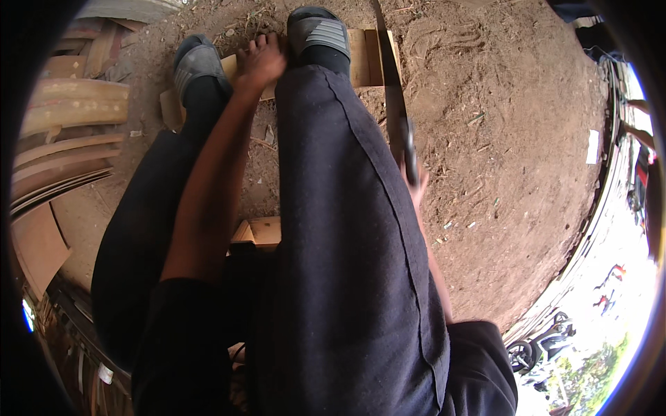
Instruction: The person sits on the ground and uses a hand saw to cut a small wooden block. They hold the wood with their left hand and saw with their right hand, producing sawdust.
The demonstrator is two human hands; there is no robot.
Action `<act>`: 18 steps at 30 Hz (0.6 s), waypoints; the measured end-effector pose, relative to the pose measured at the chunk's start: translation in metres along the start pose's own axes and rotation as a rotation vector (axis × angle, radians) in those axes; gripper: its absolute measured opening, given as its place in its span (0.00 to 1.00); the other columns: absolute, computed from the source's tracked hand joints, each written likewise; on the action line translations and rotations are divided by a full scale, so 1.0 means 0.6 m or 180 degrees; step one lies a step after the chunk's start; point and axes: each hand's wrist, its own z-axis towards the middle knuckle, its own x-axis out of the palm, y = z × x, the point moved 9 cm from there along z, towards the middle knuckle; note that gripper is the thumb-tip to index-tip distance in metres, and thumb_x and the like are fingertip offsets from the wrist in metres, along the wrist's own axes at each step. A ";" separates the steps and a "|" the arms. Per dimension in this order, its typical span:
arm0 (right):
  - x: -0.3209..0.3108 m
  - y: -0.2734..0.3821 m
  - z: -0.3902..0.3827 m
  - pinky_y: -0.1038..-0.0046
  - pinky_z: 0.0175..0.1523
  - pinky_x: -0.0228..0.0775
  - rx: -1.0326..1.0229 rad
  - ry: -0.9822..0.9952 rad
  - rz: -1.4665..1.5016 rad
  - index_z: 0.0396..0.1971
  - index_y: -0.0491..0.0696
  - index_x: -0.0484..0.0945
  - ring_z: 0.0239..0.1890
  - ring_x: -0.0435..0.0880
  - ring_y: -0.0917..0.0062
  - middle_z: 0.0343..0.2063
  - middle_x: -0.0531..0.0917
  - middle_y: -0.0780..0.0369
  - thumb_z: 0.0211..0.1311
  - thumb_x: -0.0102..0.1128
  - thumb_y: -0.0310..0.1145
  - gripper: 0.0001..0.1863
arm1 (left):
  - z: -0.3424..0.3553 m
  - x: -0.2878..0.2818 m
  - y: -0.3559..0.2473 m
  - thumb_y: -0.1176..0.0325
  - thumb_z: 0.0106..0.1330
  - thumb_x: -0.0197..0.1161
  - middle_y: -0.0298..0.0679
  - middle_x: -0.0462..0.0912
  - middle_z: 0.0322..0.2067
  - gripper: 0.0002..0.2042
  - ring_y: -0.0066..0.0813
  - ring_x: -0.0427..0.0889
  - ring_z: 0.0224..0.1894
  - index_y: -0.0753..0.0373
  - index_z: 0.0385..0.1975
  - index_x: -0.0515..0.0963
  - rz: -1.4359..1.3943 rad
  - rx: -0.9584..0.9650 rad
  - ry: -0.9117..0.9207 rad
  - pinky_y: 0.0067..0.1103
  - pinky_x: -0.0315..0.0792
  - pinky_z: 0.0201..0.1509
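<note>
A wooden board (361, 59) lies across the dirt ground at the far side, under my two sandaled feet. Between the feet, my left hand (262, 61) rests on it with fingers curled over the board. To the right, my right hand (417, 182) is closed around the dark handle of a handsaw (393, 90); part of the hand is hidden behind the handle. The long blade points away from me and crosses the board near its right end. How deep its teeth sit in the wood I cannot tell.
Curved wooden pieces (73, 107) are stacked at the left, with a flat brown panel (38, 243) below them. A small wooden piece (266, 231) shows between my legs. White paper (592, 147) lies at the right; a motorcycle (538, 350) stands beyond the edge.
</note>
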 end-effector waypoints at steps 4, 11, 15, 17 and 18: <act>0.070 0.008 0.157 0.81 0.16 0.52 0.0525 0.0109 0.0570 0.17 0.43 0.72 0.12 0.64 0.88 0.10 0.70 0.68 0.59 0.52 0.36 0.15 | 0.014 0.008 0.015 0.57 0.60 0.45 0.45 0.59 0.56 0.24 0.44 0.56 0.61 0.60 0.55 0.57 -0.0019 -0.0008 0.0166 0.48 0.47 0.59; -0.041 -0.049 -0.115 0.79 0.16 0.54 -0.0196 0.0066 0.0146 0.31 0.40 0.75 0.13 0.65 0.87 0.10 0.68 0.67 0.59 0.50 0.35 0.12 | 0.000 0.005 0.017 0.57 0.59 0.45 0.45 0.60 0.56 0.24 0.43 0.56 0.61 0.60 0.55 0.57 -0.0047 0.0009 -0.0019 0.49 0.46 0.59; -0.043 -0.028 -0.107 0.79 0.14 0.52 -0.0139 0.0125 0.0019 0.39 0.41 0.77 0.11 0.65 0.87 0.08 0.69 0.66 0.59 0.49 0.33 0.13 | -0.001 -0.001 0.010 0.57 0.59 0.46 0.45 0.61 0.55 0.24 0.43 0.57 0.60 0.60 0.54 0.57 -0.0018 -0.0062 0.0058 0.49 0.46 0.59; -0.003 0.006 0.000 0.79 0.15 0.50 -0.0137 0.0064 -0.0013 0.23 0.41 0.74 0.12 0.63 0.89 0.09 0.68 0.68 0.60 0.50 0.34 0.12 | 0.003 -0.001 0.008 0.57 0.59 0.46 0.45 0.61 0.55 0.24 0.44 0.57 0.60 0.60 0.54 0.57 -0.0051 -0.0039 0.0024 0.50 0.46 0.59; 0.029 0.014 0.051 0.79 0.15 0.49 0.0291 0.0089 0.0422 0.17 0.44 0.68 0.12 0.61 0.89 0.09 0.67 0.69 0.60 0.50 0.33 0.14 | 0.002 -0.001 0.015 0.57 0.59 0.46 0.45 0.61 0.55 0.24 0.44 0.57 0.60 0.60 0.54 0.57 -0.0081 -0.0016 -0.0002 0.50 0.46 0.59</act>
